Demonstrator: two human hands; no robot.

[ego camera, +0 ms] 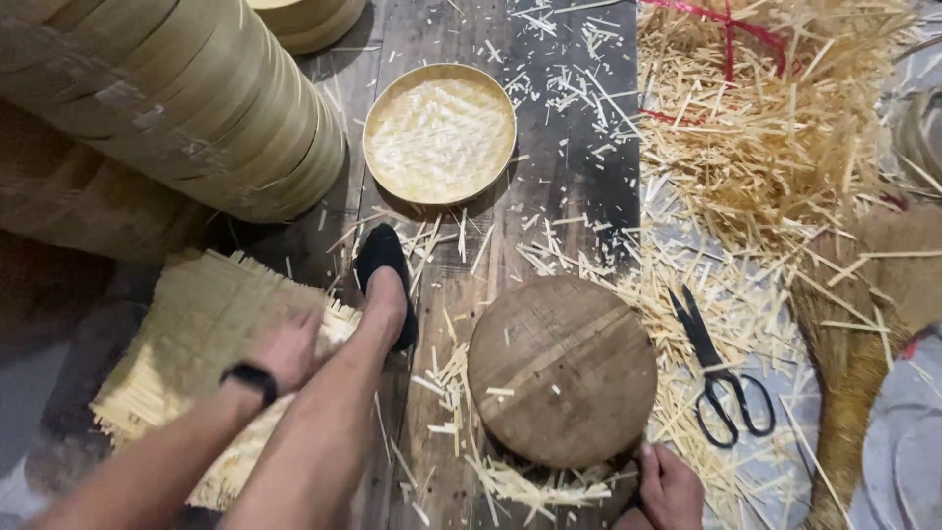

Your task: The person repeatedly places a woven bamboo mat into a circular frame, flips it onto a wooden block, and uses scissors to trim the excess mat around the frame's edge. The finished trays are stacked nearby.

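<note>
My left hand (287,348), with a black band at the wrist, rests on a stack of square woven bamboo mats (186,344) at the lower left, fingers curled on the top mat. My right hand (670,488) grips the near edge of a round wooden board (561,368) at the bottom centre. My bare leg stretches forward between them, ending in a black sock (383,275). A finished round woven bamboo tray (439,132) lies beyond the foot.
Black scissors (719,373) lie right of the board among bamboo offcuts. A heap of bamboo strips (775,128) fills the upper right. A tall leaning stack of round bamboo rims (186,98) occupies the upper left. A straw broom (863,324) lies at the right.
</note>
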